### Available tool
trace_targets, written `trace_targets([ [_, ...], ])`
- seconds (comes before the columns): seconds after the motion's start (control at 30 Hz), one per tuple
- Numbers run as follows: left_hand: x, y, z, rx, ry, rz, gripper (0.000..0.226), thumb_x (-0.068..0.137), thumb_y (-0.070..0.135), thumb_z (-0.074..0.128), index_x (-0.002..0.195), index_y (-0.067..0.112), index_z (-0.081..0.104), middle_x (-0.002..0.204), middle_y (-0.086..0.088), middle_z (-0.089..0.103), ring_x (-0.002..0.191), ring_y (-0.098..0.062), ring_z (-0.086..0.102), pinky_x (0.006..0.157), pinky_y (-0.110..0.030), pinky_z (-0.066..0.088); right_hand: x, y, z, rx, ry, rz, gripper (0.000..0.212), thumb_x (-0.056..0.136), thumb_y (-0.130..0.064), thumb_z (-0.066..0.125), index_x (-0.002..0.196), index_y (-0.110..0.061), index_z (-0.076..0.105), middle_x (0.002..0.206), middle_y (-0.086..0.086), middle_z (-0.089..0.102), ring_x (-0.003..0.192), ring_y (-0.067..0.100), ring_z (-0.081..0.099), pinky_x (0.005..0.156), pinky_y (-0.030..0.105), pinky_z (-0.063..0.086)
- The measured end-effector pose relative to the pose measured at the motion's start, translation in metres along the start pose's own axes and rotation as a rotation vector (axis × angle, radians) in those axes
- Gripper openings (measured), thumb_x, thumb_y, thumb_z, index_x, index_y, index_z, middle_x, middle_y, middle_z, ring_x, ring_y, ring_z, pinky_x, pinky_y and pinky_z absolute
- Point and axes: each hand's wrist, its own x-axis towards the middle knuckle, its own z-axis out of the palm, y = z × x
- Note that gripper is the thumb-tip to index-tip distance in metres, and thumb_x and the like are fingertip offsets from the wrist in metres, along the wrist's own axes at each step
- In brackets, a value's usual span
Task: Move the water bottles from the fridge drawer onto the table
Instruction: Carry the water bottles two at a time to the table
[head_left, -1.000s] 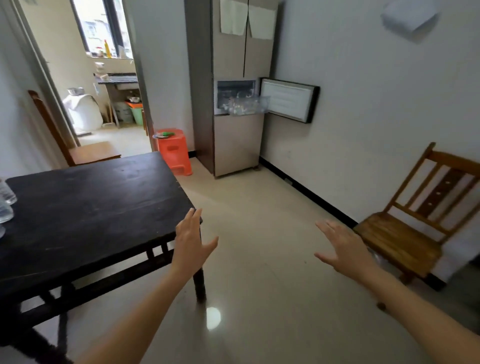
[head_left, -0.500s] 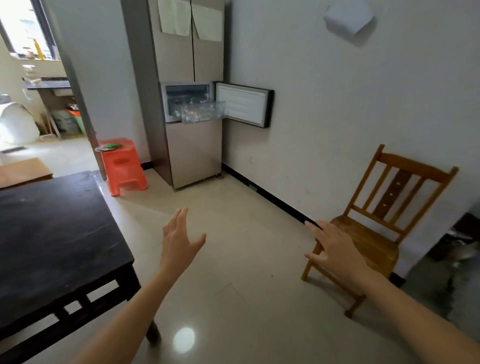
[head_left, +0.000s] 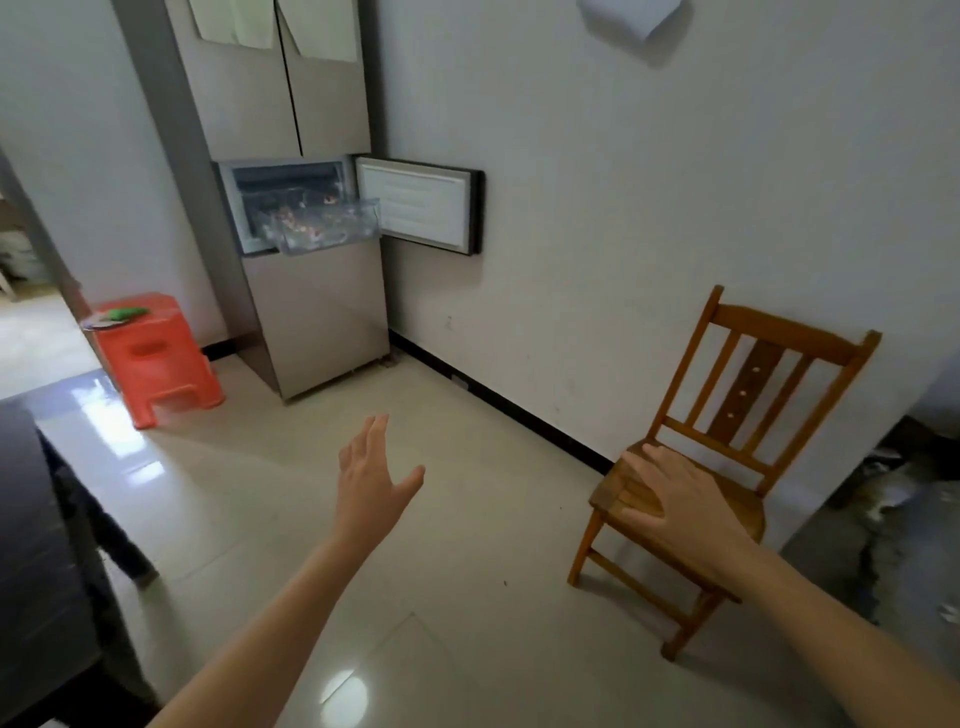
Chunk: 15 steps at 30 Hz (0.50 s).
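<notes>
Surface: the surface (head_left: 36, 519) is dark and blurred at the lower left edge, with only one corner and a leg in view. It stands well apart from the fridge.
Fridge: the tall grey-brown fridge (head_left: 311, 322) stands in the far corner. Its middle compartment is open, with the small door (head_left: 421, 208) swung out to the right along the wall.
Drawer: the clear drawer (head_left: 332, 241) is pulled out of the open compartment and juts forward.
Bottles: the bottles (head_left: 296, 226) lie in the drawer as clear shapes with red specks, too blurred to count.
Left: the left grip (head_left: 371, 483) is released, fingers straight and spread, thumb out. It grasps nothing and is raised over the floor in mid-room.
Right: the right grip (head_left: 680, 499) is released, back up, fingers stretched forward, grasping nothing. It overlaps the chair seat in view; whether it touches the seat I cannot tell.
Floor: the floor (head_left: 441, 597) is pale glossy tile, with glare near the stool and a light spot by the left forearm.
Chair: the wooden chair (head_left: 753, 384) has a slatted back and stands against the right wall.
Stool: the orange stool (head_left: 156, 364) is left of the fridge, with something green on top.
Wall: the wall (head_left: 623, 234) is plain and pale, with a black skirting (head_left: 519, 410) at its foot and a white sheet (head_left: 628, 15) high up.
Doorway: the doorway (head_left: 26, 322) at the left edge opens to a brighter room.
</notes>
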Motion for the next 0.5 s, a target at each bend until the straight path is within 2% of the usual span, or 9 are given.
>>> trace_targets([
  [0.23, 0.065, 0.039, 0.067, 0.050, 0.077, -0.001, 0.075, 0.081, 0.021, 0.067, 0.142, 0.007, 0.025, 0.147, -0.015, 0.029, 0.133, -0.034, 0.024, 0.109, -0.041, 0.022, 0.094, 0.081, 0.004, 0.020, 0.012, -0.071, 0.068, 0.089, -0.054, 0.044, 0.145, -0.030, 0.015, 0.154, 0.003, 0.015, 0.143, 0.021, 0.012, 0.115, 0.039, 0.013],
  [0.33, 0.090, 0.061, 0.092, 0.063, 0.133, -0.020, 0.075, 0.080, 0.018, 0.069, 0.141, 0.005, 0.027, 0.146, -0.017, 0.030, 0.134, -0.035, 0.025, 0.110, -0.041, 0.021, 0.138, 0.114, -0.004, 0.010, 0.085, -0.190, 0.075, 0.080, -0.060, 0.041, 0.143, -0.022, 0.028, 0.148, 0.013, 0.030, 0.137, 0.031, 0.027, 0.109, 0.046, 0.024],
  [0.4, 0.105, 0.073, 0.106, 0.073, 0.182, -0.022, 0.075, 0.078, 0.016, 0.071, 0.140, 0.002, 0.030, 0.144, -0.020, 0.032, 0.133, -0.036, 0.027, 0.109, -0.041, 0.021, 0.165, 0.133, -0.009, -0.015, 0.026, -0.214, 0.075, 0.081, -0.058, 0.042, 0.144, -0.022, 0.024, 0.149, 0.012, 0.027, 0.139, 0.029, 0.024, 0.109, 0.045, 0.022],
  [0.43, 0.111, 0.078, 0.112, 0.083, 0.211, -0.019, 0.075, 0.077, 0.014, 0.072, 0.138, 0.000, 0.031, 0.143, -0.021, 0.034, 0.132, -0.037, 0.030, 0.109, -0.042, 0.022, 0.179, 0.140, -0.011, -0.005, 0.028, -0.239, 0.074, 0.080, -0.057, 0.043, 0.143, -0.020, 0.029, 0.147, 0.014, 0.032, 0.136, 0.031, 0.029, 0.107, 0.046, 0.026],
  [0.5, 0.124, 0.086, 0.121, 0.093, 0.275, -0.048, 0.074, 0.075, 0.010, 0.073, 0.136, -0.002, 0.034, 0.140, -0.024, 0.037, 0.130, -0.038, 0.033, 0.108, -0.043, 0.023, 0.210, 0.156, -0.012, 0.012, -0.008, -0.295, 0.070, 0.076, -0.058, 0.041, 0.131, -0.015, 0.050, 0.130, 0.020, 0.053, 0.118, 0.038, 0.052, 0.091, 0.051, 0.043],
])
